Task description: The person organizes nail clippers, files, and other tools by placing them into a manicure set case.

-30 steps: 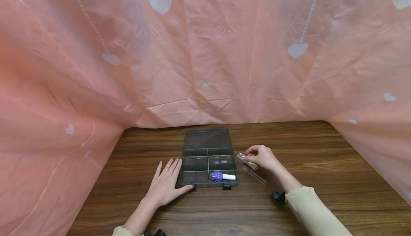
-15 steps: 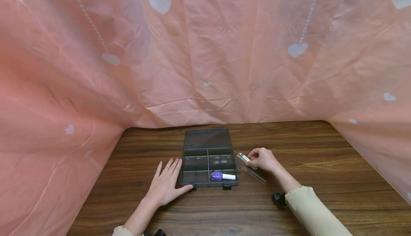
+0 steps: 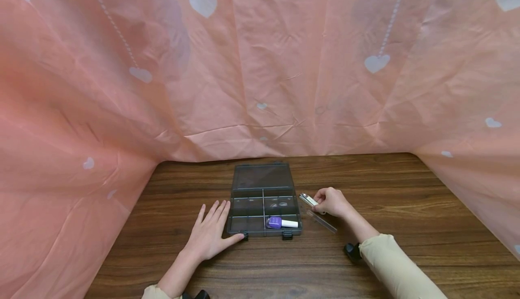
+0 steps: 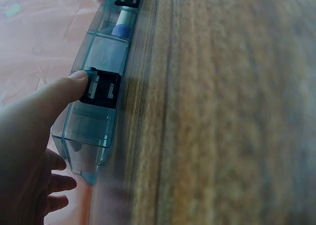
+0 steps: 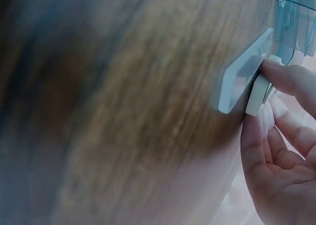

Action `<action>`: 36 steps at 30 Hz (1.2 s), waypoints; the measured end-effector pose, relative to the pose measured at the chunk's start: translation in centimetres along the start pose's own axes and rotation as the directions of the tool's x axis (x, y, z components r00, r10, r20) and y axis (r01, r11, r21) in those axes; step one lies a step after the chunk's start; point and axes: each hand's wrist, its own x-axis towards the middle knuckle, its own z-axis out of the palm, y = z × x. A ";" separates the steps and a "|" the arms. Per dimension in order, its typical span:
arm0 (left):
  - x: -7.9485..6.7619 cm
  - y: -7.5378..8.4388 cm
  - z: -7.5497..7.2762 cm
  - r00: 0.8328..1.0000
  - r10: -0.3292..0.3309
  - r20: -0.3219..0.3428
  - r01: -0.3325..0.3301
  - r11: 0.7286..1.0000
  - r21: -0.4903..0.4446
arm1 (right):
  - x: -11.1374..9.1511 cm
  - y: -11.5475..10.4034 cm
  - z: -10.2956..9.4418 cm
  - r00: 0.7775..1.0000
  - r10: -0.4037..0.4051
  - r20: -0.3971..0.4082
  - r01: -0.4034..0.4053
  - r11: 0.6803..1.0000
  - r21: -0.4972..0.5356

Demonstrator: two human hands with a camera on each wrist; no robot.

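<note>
My right hand (image 3: 333, 202) pinches a pale nail clipper (image 3: 310, 200) between thumb and fingers, right of the box and low over the table. In the right wrist view the thumb lies along the clipper (image 5: 257, 95). My left hand (image 3: 208, 238) rests with fingers spread along the left side of an open, see-through dark plastic box (image 3: 245, 223). Its thumb touches a black front latch (image 4: 101, 88) in the left wrist view. A purple nail polish bottle (image 3: 275, 222) with a white cap lies in the box's front right compartment.
Beside the clipper a narrow translucent strip (image 3: 322, 222) lies slantwise on the wooden table (image 3: 260, 267). Small clear pieces (image 3: 282, 204) sit in the back right compartment. The box's lid (image 3: 263, 177) is folded back. A pink heart-print curtain (image 3: 268, 77) encloses the table's back and sides.
My right fingers have slid from the clipper's head end toward its near end, while the clipper stays in about the same place. The left hand has kept still at the box.
</note>
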 end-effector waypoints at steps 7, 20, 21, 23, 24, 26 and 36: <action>0.1 0.0 -0.1 1.000 0.005 -0.011 -0.005 1.000 -0.004 | 0.1 0.0 0.0 0.999 -0.022 -0.034 0.022 0.999 -0.027; 0.1 0.0 0.1 1.000 -0.004 0.005 0.004 1.000 -0.002 | 0.2 -0.4 -0.4 0.995 -0.010 -0.098 0.009 1.000 -0.012; 0.1 0.0 0.1 1.000 -0.003 0.004 0.003 1.000 -0.002 | 0.2 -0.4 -0.4 0.995 -0.008 -0.103 0.008 1.000 -0.009; 0.1 0.0 0.1 1.000 -0.002 0.001 0.002 1.000 -0.002 | 0.3 -0.4 -0.6 0.994 -0.005 -0.109 0.005 1.000 -0.002; 0.1 0.0 0.1 1.000 -0.003 0.002 0.003 1.000 -0.003 | 0.3 -0.4 -0.8 0.994 -0.005 -0.112 0.005 1.000 0.001; 0.1 0.1 0.1 1.000 -0.004 0.003 0.004 1.000 -0.004 | 0.4 -0.6 -1.0 0.993 -0.002 -0.119 0.004 1.000 0.010; 0.1 0.0 0.0 1.000 -0.010 0.012 0.010 1.000 -0.003 | 1.0 -1.8 -2.4 0.990 -0.032 -0.138 0.033 0.999 0.009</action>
